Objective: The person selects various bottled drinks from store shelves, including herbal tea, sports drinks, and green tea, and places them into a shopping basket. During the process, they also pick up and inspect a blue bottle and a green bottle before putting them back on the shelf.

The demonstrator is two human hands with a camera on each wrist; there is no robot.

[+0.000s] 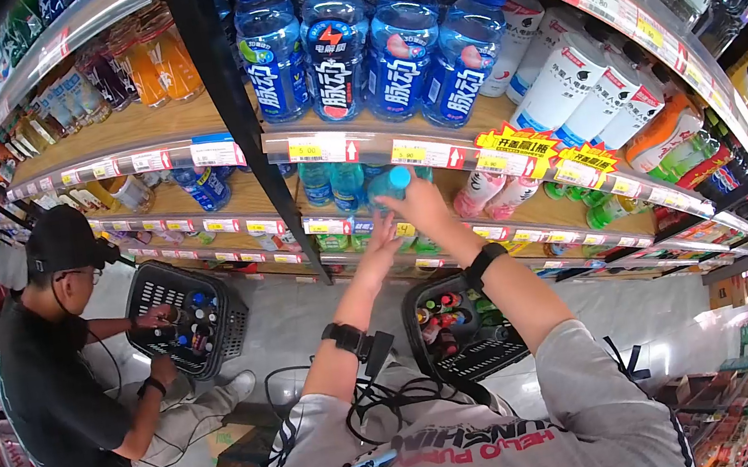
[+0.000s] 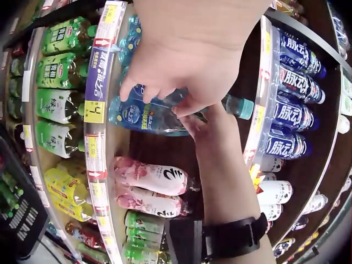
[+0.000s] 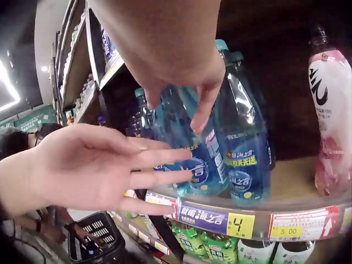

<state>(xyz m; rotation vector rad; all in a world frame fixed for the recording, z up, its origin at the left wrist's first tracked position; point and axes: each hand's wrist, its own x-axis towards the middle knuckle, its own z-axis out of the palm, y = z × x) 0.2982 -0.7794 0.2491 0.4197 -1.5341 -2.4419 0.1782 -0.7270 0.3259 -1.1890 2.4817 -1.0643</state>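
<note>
A blue-green bottle stands at the front of a lower shelf, tilted a little in the head view. My right hand grips its upper part, thumb and fingers around it. Held out flat, my left hand has its palm up and fingers extended at the front of the bottle's label; whether they touch it cannot be told. In the left wrist view the left hand covers part of the bottle. A similar bottle stands beside it.
Pink-labelled bottles stand to the right on the same shelf. Large blue bottles fill the shelf above. A black basket with drinks sits on the floor below. A crouching person is at the left beside another basket.
</note>
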